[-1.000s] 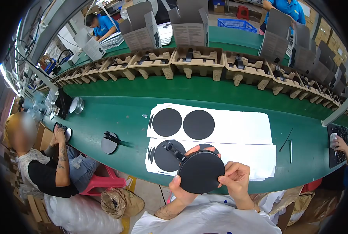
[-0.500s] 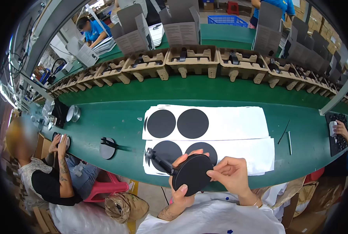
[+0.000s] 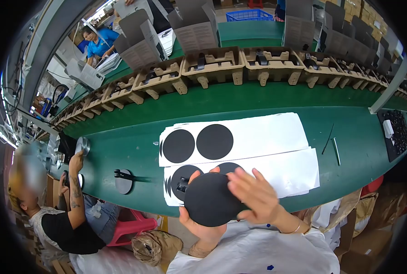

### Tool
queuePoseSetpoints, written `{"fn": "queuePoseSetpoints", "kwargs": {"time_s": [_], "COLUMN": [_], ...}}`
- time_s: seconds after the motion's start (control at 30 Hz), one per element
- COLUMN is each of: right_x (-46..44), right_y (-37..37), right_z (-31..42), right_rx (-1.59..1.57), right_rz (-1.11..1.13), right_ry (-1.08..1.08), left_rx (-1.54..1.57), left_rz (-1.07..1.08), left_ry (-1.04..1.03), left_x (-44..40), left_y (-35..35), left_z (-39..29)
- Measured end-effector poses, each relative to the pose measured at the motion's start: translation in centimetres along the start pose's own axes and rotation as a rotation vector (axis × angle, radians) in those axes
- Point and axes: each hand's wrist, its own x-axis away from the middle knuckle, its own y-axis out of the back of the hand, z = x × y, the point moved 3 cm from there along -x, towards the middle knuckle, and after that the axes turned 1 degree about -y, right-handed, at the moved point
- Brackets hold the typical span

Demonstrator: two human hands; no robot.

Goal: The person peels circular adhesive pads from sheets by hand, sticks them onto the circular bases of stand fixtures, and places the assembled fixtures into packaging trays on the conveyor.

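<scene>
A round black disc (image 3: pixel 212 200) faces up toward me, with its dark clamp arm (image 3: pixel 182 184) partly hidden behind its left side. My left hand (image 3: pixel 203 228) holds the disc from below and behind, its fingertips showing over the upper edge. My right hand (image 3: pixel 257 197) has its fingers stretched out at the disc's right edge, slightly blurred. Beneath and beyond both hands lie white sheets (image 3: pixel 276 132) with black round pads; two pads (image 3: pixel 215 142) show in full on the upper sheet, and the lower two are partly covered by the disc and hands.
Another disc with a clamp (image 3: pixel 124 181) stands on the green bench (image 3: pixel 139 155) at left. Cardboard trays (image 3: pixel 212 68) line the back. A thin rod (image 3: pixel 336 151) lies at right, near a black tray of small parts (image 3: pixel 397 137). A co-worker (image 3: pixel 71 214) sits at left.
The disc has turned to face me more fully, its clamp arm now mostly behind it. My right hand's fingers have spread from a pinch. The left co-worker has raised one hand toward the metal discs.
</scene>
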Motion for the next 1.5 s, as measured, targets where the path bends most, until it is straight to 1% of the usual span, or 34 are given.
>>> {"fn": "queuePoseSetpoints", "kwargs": {"time_s": [0.03, 0.13, 0.23, 0.33, 0.43, 0.53, 0.63, 0.73, 0.83, 0.87, 0.97, 1.0, 1.03, 1.1, 1.13, 1.17, 1.23, 1.3, 1.37, 1.43, 1.5], "right_x": [0.1, 0.3, 0.5, 0.8, 0.7, 0.3, -0.3, -0.3, -0.9, -0.9, -0.8, -1.5, -1.8, -3.3, -4.5, -6.0, -9.4, -13.3, -16.9, -20.7, -23.6], "right_y": [-0.4, -1.5, -1.7, -2.5, -2.8, -3.0, -3.3, -3.8, -3.2, -3.2, -1.7, -0.6, 0.1, 2.2, 3.3, 4.2, 5.4, 6.1, 5.2, 3.6, 1.9], "right_z": [0.1, 0.3, 0.7, 1.2, 1.8, 2.1, 2.1, 1.9, 1.5, 1.0, -0.5, -1.1, -2.0, -4.0, -5.3, -7.0, -11.4, -15.1, -20.0, -25.1, -29.1], "right_rx": [-0.014, -0.021, -0.045, -0.026, -0.188, -0.054, -0.027, -0.056, -0.053, -0.043, 0.038, -0.009, -0.073, -0.026, 0.046, 0.115, 0.108, 0.201, 0.195, 0.262, 0.409], "right_rz": [0.028, 0.122, 0.143, 0.16, 0.089, 0.045, -0.074, -0.274, -0.32, -0.349, -0.317, -0.393, -0.41, -0.349, -0.351, -0.352, -0.445, -0.395, -0.432, -0.374, -0.332], "right_ry": [-0.025, -0.072, -0.095, -0.075, -0.065, -0.025, -0.007, -0.011, 0.068, 0.084, 0.031, 0.019, -0.103, -0.158, -0.135, -0.111, -0.12, -0.256, -0.259, -0.396, -0.555], "left_rx": [-0.07, 0.044, 0.01, -0.038, -0.037, 0.032, -0.172, -0.313, -0.457, -0.407, -0.55, -0.559, -0.636, -0.999, -1.089, -1.108, -1.173, -1.281, -1.396, -1.53, -1.621], "left_rz": [-0.044, -0.02, 0.006, -0.03, -0.07, -0.018, 0.078, 0.03, 0.047, 0.054, 0.184, 0.263, 0.316, 0.434, 0.467, 0.422, 0.268, 0.097, -0.159, -0.375, -0.502], "left_ry": [-0.004, -0.015, -0.044, -0.129, -0.237, -0.301, -0.259, -0.386, -0.403, -0.373, -0.268, -0.235, -0.201, -0.069, -0.156, -0.273, -0.472, -0.643, -0.795, -0.774, -0.724], "left_x": [0.0, -0.3, -0.8, -1.2, -1.7, -1.7, -1.5, -1.6, -1.7, -1.7, -2.2, -2.4, -2.3, -2.2, -2.3, -2.3, -2.1, -2.7, -4.1, -5.6, -7.0], "left_y": [0.1, 0.0, 0.4, 0.7, 0.9, 0.8, 0.6, 1.9, 2.0, 1.9, 1.8, 1.2, 1.4, 1.7, 3.8, 2.6, 5.7, 7.8, 11.0, 13.8, 17.2], "left_z": [-0.1, -0.1, 0.1, 0.2, 0.7, 0.9, 0.5, 1.6, 2.6, 2.7, 3.1, 2.7, 2.6, 0.8, 0.5, -1.3, -3.2, -6.6, -10.3, -14.5, -18.1]}}
